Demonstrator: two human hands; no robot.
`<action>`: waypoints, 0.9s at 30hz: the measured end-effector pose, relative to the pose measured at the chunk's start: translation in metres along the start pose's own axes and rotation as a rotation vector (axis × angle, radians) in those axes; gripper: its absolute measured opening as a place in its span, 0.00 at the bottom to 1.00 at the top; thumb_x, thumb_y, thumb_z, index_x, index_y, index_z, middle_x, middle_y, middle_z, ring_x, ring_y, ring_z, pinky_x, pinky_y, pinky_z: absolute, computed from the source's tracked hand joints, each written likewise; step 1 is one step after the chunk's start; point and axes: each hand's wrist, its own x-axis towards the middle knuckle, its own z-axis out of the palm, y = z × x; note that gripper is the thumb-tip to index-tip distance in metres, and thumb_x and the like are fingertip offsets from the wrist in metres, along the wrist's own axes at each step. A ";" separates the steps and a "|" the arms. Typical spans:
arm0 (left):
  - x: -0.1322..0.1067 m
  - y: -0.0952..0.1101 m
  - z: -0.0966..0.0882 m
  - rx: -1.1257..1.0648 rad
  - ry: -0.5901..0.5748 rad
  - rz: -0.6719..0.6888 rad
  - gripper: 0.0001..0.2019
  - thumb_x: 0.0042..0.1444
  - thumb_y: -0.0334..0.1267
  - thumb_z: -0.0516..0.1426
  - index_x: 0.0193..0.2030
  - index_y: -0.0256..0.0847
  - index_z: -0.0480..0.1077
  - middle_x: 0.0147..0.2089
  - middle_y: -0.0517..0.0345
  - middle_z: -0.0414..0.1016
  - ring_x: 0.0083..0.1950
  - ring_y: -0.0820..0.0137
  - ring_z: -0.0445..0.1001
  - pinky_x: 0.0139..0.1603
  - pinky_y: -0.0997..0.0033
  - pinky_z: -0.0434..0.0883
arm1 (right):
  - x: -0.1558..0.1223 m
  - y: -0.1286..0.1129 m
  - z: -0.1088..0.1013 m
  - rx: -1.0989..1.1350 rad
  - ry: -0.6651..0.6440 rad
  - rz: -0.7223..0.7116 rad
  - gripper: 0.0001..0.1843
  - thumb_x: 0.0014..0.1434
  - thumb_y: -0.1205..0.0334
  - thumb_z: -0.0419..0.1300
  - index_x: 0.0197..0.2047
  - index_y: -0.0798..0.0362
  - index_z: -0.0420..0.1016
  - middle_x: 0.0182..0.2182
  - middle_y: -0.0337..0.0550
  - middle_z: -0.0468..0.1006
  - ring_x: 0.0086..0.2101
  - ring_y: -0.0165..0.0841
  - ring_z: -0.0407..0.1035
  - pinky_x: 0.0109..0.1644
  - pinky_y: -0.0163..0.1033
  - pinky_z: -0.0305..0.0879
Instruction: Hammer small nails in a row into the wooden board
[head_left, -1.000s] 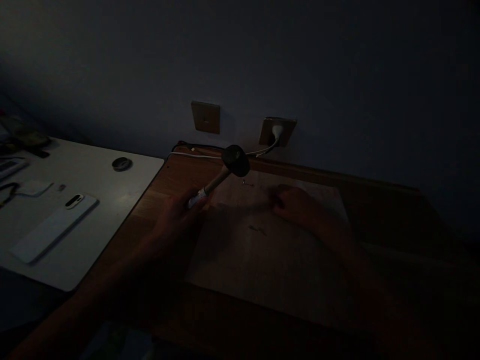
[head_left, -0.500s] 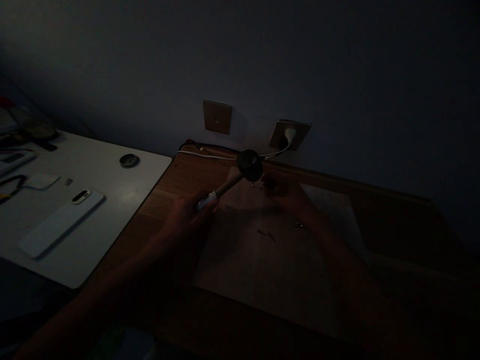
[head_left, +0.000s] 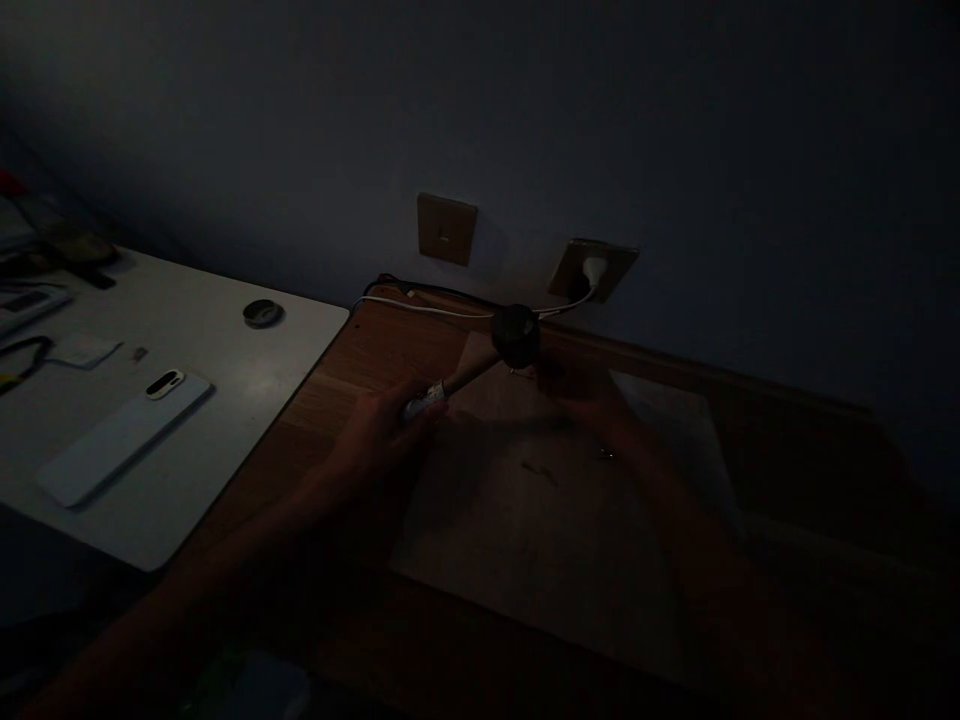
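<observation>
The scene is very dim. My left hand is closed round the pale handle of a mallet, whose round dark head is lifted over the far part of a pale wooden board. My right hand reaches across the board and its fingers sit just right of the mallet head, near a small nail; I cannot make out whether they pinch it. A few more small nails lie on the board.
The board rests on a brown wooden table. A white table at the left carries a white phone and a small round dark object. The wall has a switch and a socket with a white plug and cable.
The mallet head has come down lower, closer to the board. My right hand moved from the middle of the board up to just beside the mallet head. The view shifted a little.
</observation>
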 end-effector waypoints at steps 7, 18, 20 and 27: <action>0.000 0.004 -0.002 0.025 -0.013 0.001 0.23 0.67 0.57 0.55 0.51 0.39 0.79 0.35 0.57 0.80 0.31 0.69 0.75 0.30 0.73 0.62 | -0.004 -0.001 0.002 0.066 0.020 0.020 0.17 0.59 0.68 0.64 0.51 0.52 0.83 0.32 0.43 0.86 0.33 0.38 0.80 0.39 0.40 0.71; 0.012 0.024 -0.005 0.169 -0.054 0.009 0.22 0.68 0.57 0.54 0.48 0.42 0.79 0.33 0.54 0.81 0.31 0.65 0.77 0.29 0.71 0.60 | -0.008 0.013 0.014 0.199 0.142 0.034 0.26 0.54 0.61 0.72 0.56 0.50 0.78 0.41 0.47 0.85 0.38 0.43 0.79 0.45 0.49 0.76; 0.016 0.030 -0.002 0.206 -0.067 0.018 0.21 0.68 0.56 0.54 0.49 0.42 0.79 0.35 0.53 0.82 0.32 0.64 0.79 0.30 0.71 0.61 | -0.015 0.017 0.008 0.192 0.174 0.031 0.31 0.51 0.61 0.74 0.59 0.49 0.76 0.49 0.52 0.84 0.42 0.44 0.79 0.48 0.51 0.77; 0.015 0.031 0.006 0.293 -0.044 0.050 0.22 0.67 0.57 0.55 0.54 0.43 0.79 0.38 0.51 0.84 0.33 0.63 0.79 0.32 0.70 0.64 | -0.053 0.038 -0.042 0.091 0.122 -0.021 0.27 0.52 0.70 0.66 0.57 0.49 0.78 0.52 0.52 0.83 0.45 0.46 0.80 0.52 0.52 0.76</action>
